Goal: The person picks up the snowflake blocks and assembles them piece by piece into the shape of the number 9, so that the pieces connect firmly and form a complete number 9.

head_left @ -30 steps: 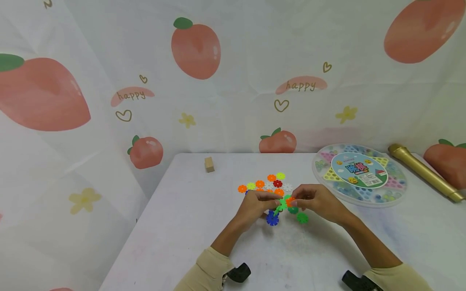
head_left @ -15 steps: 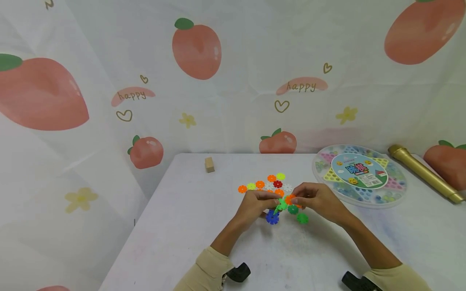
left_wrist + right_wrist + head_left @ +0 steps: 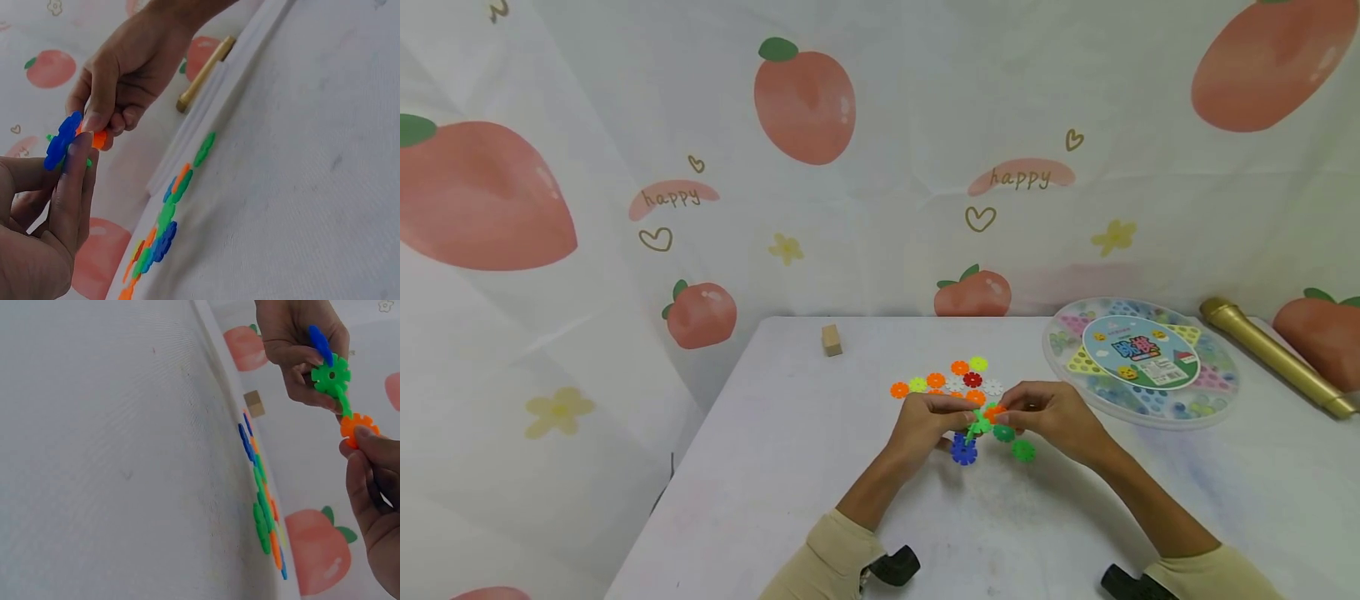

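Observation:
In the head view my left hand [image 3: 917,429] holds a small joined set of notched plastic snowflake discs. The set has a blue disc [image 3: 964,450], a green disc [image 3: 331,375] and another green disc seen edge-on [image 3: 344,402]. My right hand [image 3: 1052,417] pinches an orange snowflake disc [image 3: 357,428] between thumb and fingers. The orange disc meets the edge-on green disc at its rim; how deep the slots sit is unclear. Both hands are above the table, close together. Left fingers partly hide the set in the left wrist view.
Several loose snowflake discs, among them a dark red one [image 3: 972,379] and a green one [image 3: 1023,451], lie on the white table [image 3: 760,500] behind and below the hands. A round clear case [image 3: 1142,408], a gold microphone [image 3: 1273,354] and a wooden block [image 3: 831,340] stand farther back.
Both hands stay in nearly the same place. The right hand and orange disc shift slightly left toward the green discs, and the blue disc tilts a little.

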A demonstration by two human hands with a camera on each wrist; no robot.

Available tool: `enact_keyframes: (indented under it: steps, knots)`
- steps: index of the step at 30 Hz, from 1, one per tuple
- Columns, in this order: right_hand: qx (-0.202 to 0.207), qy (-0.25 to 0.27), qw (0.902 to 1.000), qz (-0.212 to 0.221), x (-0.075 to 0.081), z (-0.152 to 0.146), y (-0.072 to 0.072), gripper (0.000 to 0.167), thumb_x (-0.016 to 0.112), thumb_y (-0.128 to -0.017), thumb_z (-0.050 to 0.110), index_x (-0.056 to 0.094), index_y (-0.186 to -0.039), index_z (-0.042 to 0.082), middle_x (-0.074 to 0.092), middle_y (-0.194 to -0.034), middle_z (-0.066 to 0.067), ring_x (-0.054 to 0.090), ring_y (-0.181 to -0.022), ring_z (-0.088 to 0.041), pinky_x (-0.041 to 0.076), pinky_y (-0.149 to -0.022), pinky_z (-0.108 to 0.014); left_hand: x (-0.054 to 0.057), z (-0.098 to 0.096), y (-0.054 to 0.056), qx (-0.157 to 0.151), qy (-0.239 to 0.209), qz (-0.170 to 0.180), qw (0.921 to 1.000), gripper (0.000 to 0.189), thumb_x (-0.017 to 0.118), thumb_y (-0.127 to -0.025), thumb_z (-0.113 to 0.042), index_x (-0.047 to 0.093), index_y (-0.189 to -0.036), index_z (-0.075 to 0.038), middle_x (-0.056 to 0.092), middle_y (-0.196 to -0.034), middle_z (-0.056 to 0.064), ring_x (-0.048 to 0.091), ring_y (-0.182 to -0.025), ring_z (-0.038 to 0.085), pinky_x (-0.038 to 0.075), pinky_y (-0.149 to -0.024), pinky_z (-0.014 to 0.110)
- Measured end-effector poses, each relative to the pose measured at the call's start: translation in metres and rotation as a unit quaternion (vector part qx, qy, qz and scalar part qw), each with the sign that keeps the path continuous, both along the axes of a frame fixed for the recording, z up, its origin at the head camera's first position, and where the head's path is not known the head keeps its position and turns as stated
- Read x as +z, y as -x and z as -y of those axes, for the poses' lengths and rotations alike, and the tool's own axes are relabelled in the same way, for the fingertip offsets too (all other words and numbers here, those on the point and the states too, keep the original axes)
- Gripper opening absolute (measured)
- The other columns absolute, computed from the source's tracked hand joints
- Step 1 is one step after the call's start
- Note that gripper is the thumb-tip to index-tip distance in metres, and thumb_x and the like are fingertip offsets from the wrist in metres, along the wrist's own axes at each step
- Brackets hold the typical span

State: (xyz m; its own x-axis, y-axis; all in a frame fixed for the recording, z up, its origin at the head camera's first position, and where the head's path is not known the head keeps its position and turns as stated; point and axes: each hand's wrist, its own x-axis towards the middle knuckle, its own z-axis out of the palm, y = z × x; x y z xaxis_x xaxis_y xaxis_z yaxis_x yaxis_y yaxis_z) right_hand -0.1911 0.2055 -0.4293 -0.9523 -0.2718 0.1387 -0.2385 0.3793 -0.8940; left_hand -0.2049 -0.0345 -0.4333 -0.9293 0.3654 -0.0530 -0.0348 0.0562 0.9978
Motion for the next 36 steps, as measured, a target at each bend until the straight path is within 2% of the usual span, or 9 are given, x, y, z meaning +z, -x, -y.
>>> enact_keyframes:
  steps: [6, 10, 15, 18, 24, 30, 34, 36]
  knots:
    - [-0.013, 0.012, 0.9997, -0.016, 0.0003, 0.0022, -0.0013, 0.008, 0.081, -0.094, 0.013, 0.078, -0.098, 0.007, 0.075, -0.087, -0.019, 0.069, -0.073, -0.024, 0.062, -0.069, -0.035, 0.0014, -0.0029, -0.0025, 0.015, -0.016, 0.010, 0.9997, 0.019, 0.078, -0.097, -0.016, 0.083, -0.109, -0.003, 0.082, -0.097, 0.010, 0.077, -0.083, 0.013, 0.058, -0.060, 0.021]
    - [-0.016, 0.019, 0.9996, -0.010, -0.0002, 0.0025, -0.0024, 0.006, 0.081, -0.093, 0.011, 0.079, -0.096, 0.006, 0.075, -0.086, -0.020, 0.069, -0.071, -0.023, 0.061, -0.066, -0.034, 0.0012, -0.0054, -0.0035, 0.014, -0.021, 0.017, 0.9995, 0.018, 0.078, -0.097, -0.015, 0.083, -0.109, -0.003, 0.082, -0.095, 0.011, 0.079, -0.084, 0.017, 0.058, -0.059, 0.021]
    - [-0.004, 0.016, 0.9998, -0.009, -0.0003, 0.0015, -0.0021, 0.007, 0.082, -0.093, 0.013, 0.079, -0.095, 0.007, 0.075, -0.083, -0.020, 0.069, -0.071, -0.025, 0.061, -0.066, -0.034, 0.0014, -0.0059, -0.0048, 0.007, -0.011, 0.022, 0.9997, 0.018, 0.077, -0.098, -0.017, 0.083, -0.110, -0.006, 0.082, -0.093, 0.008, 0.081, -0.085, 0.019, 0.057, -0.058, 0.021]
    - [0.011, 0.012, 0.9998, -0.007, 0.0000, -0.0003, -0.0010, 0.009, 0.081, -0.094, 0.015, 0.079, -0.096, 0.007, 0.077, -0.087, -0.019, 0.072, -0.075, -0.031, 0.062, -0.069, -0.035, 0.0024, -0.0051, -0.0046, 0.000, 0.002, 0.010, 0.9999, 0.018, 0.076, -0.098, -0.018, 0.083, -0.110, -0.006, 0.082, -0.094, 0.006, 0.080, -0.086, 0.017, 0.057, -0.058, 0.022]
    - [0.035, -0.002, 0.9993, 0.013, 0.0002, -0.0037, 0.0012, 0.010, 0.079, -0.096, 0.017, 0.077, -0.100, 0.008, 0.077, -0.093, -0.017, 0.074, -0.084, -0.037, 0.064, -0.078, -0.035, 0.0036, -0.0016, -0.0024, -0.022, 0.031, 0.016, 0.9991, 0.020, 0.074, -0.100, -0.022, 0.082, -0.112, -0.007, 0.080, -0.098, 0.003, 0.075, -0.089, 0.014, 0.061, -0.070, 0.027]
    - [0.042, -0.004, 0.9989, 0.020, 0.0021, -0.0039, 0.0021, 0.010, 0.079, -0.097, 0.017, 0.077, -0.100, 0.008, 0.078, -0.095, -0.017, 0.077, -0.087, -0.034, 0.064, -0.081, -0.033, 0.0052, 0.0000, 0.0006, -0.031, 0.023, 0.018, 0.9991, 0.026, 0.071, -0.103, -0.027, 0.080, -0.117, -0.007, 0.079, -0.109, 0.002, 0.072, -0.095, 0.015, 0.064, -0.086, 0.036]
    - [0.057, -0.008, 0.9981, 0.023, 0.0014, -0.0040, 0.0026, 0.010, 0.078, -0.098, 0.017, 0.077, -0.099, 0.007, 0.078, -0.095, -0.015, 0.076, -0.087, -0.032, 0.064, -0.080, -0.033, 0.0047, -0.0004, 0.0005, -0.055, 0.026, -0.003, 0.9981, 0.030, 0.076, -0.100, -0.026, 0.079, -0.122, -0.007, 0.078, -0.114, 0.000, 0.074, -0.098, 0.016, 0.065, -0.087, 0.039]
    - [0.069, -0.006, 0.9973, 0.024, 0.0001, -0.0039, 0.0026, 0.010, 0.077, -0.098, 0.016, 0.077, -0.099, 0.007, 0.078, -0.095, -0.016, 0.075, -0.087, -0.033, 0.064, -0.080, -0.032, 0.0038, -0.0007, -0.0005, -0.066, 0.040, -0.015, 0.9969, 0.031, 0.079, -0.097, -0.027, 0.079, -0.122, -0.009, 0.077, -0.113, -0.002, 0.075, -0.094, 0.015, 0.065, -0.084, 0.037]
